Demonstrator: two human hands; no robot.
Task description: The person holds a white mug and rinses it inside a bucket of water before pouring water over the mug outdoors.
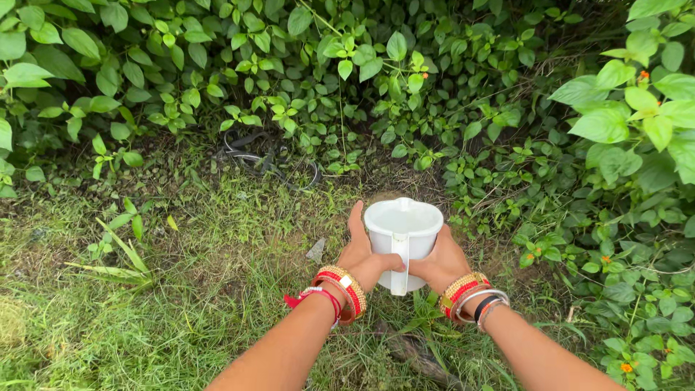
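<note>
White jug (pixel 402 239): held upright over the grass (pixel 181 289) at the shrub (pixel 289 72) edge, left hand (pixel 365 257) and right hand (pixel 440 262) both wrapped around its body. Appears full of pale liquid; nothing seems poured out yet.

Patchy grass (pixel 181 289) covers the ground under soft, even daylight. Dense green bushes (pixel 289 65) close off the far edge and the right side, with small orange flowers (pixel 643 74) among the leaves. A dark tangled hose (pixel 264 161) lies at their foot.
</note>
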